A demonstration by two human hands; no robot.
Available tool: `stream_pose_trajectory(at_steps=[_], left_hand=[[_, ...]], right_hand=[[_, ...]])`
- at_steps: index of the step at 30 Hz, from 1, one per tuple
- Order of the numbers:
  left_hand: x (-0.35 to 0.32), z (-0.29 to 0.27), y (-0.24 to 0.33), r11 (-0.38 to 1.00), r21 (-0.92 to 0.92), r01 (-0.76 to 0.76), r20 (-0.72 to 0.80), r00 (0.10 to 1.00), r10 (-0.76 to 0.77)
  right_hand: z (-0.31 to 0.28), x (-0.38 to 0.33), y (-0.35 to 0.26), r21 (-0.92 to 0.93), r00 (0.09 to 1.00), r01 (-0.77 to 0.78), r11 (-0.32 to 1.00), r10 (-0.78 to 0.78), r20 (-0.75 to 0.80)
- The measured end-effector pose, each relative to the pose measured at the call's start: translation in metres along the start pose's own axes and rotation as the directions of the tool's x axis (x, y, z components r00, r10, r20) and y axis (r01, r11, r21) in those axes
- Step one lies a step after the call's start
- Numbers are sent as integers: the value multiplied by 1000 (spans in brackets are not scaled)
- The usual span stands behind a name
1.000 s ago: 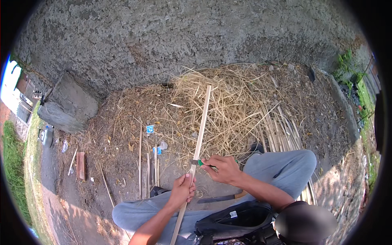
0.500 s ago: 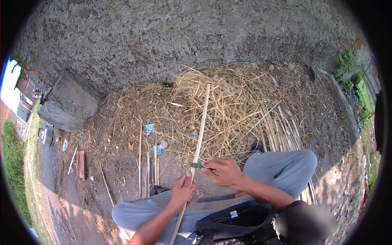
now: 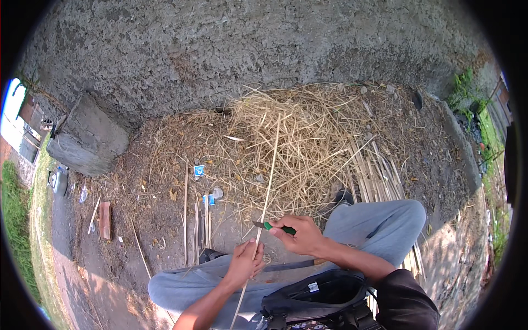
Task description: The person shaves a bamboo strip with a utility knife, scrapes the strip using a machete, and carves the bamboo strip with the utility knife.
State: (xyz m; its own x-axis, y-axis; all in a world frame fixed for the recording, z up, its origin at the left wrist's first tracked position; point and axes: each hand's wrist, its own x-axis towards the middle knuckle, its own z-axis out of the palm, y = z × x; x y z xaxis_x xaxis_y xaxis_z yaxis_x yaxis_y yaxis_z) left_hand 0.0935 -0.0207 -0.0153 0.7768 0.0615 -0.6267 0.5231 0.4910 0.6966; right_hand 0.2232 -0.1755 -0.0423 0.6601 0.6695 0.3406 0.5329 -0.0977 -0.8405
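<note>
A long, pale strip of split wood, likely bamboo, runs from the shavings down past my lap. Its narrow edge faces up. My left hand is closed around it just above my crossed legs. In my right hand is a knife with a green handle, the fingers wrapped round it. The short dark blade lies across the strip a little beyond my left hand, appearing to touch it.
A heap of curly shavings lies against the rough wall. Bundled strips are beside my right knee, loose strips to the left. A long blade lies before my lap, under an open black bag.
The strip has turned in my left hand, from its broad face to its narrow edge. My left hand has shifted slightly nearer to me; the knife stays at almost the same spot.
</note>
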Motion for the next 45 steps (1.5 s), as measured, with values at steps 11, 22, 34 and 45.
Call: stream_pose_trajectory(at_steps=[11, 22, 34, 45], left_hand=[[-10, -11, 5, 965, -225, 131, 261, 963, -70], [-9, 4, 10, 995, -96, -21, 154, 987, 36], [11, 11, 9, 1000, -3, 29, 158, 987, -28], [12, 14, 1, 997, 48, 56, 149, 987, -63]], right_hand=[[-26, 8, -39, 34, 997, -78, 996, 77, 26], [-43, 28, -18, 248, 959, -276, 929, 284, 1], [-56, 17, 22, 483, 889, -357, 799, 450, -86], [-65, 18, 27, 301, 896, -283, 911, 363, -256]])
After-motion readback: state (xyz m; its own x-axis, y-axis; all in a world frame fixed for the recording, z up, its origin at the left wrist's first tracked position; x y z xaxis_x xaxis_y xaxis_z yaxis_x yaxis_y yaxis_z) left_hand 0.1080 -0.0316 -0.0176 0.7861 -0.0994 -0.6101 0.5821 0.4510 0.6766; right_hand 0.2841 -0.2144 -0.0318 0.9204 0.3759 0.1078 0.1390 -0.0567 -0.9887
